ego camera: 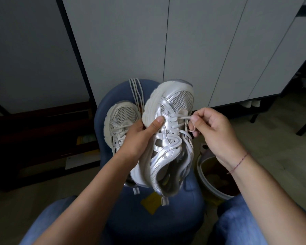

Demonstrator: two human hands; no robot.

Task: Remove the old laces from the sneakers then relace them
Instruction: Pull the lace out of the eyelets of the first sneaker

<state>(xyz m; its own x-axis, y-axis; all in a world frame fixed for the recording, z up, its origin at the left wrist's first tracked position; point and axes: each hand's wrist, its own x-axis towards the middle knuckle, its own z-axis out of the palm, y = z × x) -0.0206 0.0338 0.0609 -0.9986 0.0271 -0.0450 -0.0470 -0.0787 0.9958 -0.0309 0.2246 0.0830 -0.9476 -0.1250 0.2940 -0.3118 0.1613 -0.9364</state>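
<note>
My left hand [141, 138] grips a white and silver sneaker [170, 135] by its side, thumb across the upper, and holds it toe-up above a blue stool [148, 218]. At the eyelets near the toe, my right hand [214, 133] pinches a loop of the sneaker's white lace [184, 119]. The second white sneaker [120, 124] lies laced on the stool to the left, partly behind my left hand. A bundle of loose white laces [136, 92] lies on the stool behind it.
Grey cabinet doors [184, 41] stand close behind the stool. A round bin [212, 175] sits on the floor to the right, under my right forearm. A yellow tag [150, 202] lies on the stool seat. My knees in blue jeans flank the stool.
</note>
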